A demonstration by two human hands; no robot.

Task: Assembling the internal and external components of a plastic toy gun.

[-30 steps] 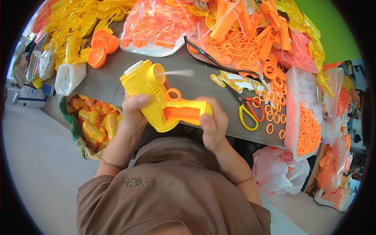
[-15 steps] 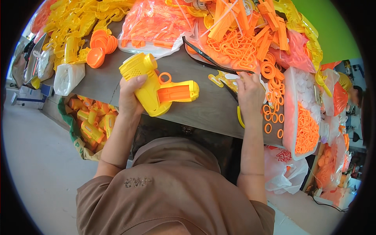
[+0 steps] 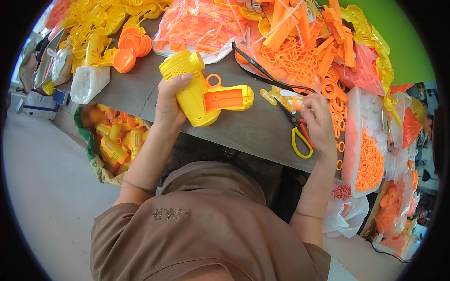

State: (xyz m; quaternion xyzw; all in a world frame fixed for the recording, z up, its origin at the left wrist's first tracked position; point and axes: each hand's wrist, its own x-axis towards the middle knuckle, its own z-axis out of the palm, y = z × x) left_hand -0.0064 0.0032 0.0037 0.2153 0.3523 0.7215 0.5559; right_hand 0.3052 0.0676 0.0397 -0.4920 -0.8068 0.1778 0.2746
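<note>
Since the earlier frame, the right hand has drawn slightly toward the body, uncovering more of the scissors, and the whole view has shifted with the head. The yellow gun-shaped toy is in the left hand, that grip wrapped around its left side, thumb across the body, just in from the near edge of the counter. Its body slants from upper left to lower right; the handle, its orange recess facing up, branches rightward, pointing toward the right hand, with an orange ring in the angle above. Grey counter separates the handle's end from the scissors and the sticker sheet. The right hand's fingers are bent beside these; whether they pinch anything, I cannot tell. Loose orange rings and a parts box bound the right side; a clear bag closes the far side, orange cups the far left.
</note>
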